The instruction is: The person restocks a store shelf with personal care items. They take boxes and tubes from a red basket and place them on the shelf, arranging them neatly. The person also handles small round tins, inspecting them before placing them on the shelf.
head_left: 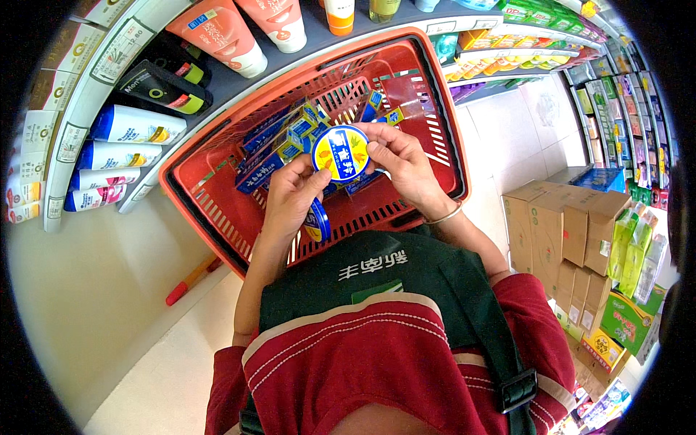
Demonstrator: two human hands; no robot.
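Observation:
Between my two hands is a round flat tin [340, 153] with a blue, white and yellow lid, its top facing up. My left hand [296, 190] pinches its lower left edge, and my right hand [400, 157] grips its right edge with thumb and fingers. Beneath them stands a red plastic shopping basket [444, 109]. Several small blue and yellow boxes [259, 172] lie inside it in a loose pile. A second blue and yellow round tin [317, 220] rests on edge below my left hand, near the basket's close side.
A store shelf [290, 65] curves behind the basket, holding pink tubes [221, 36] and white and blue bottles [134, 125]. Stacked cardboard boxes [536, 225] stand on the right with green packages [629, 239]. A red handle [190, 281] lies by the floor at left.

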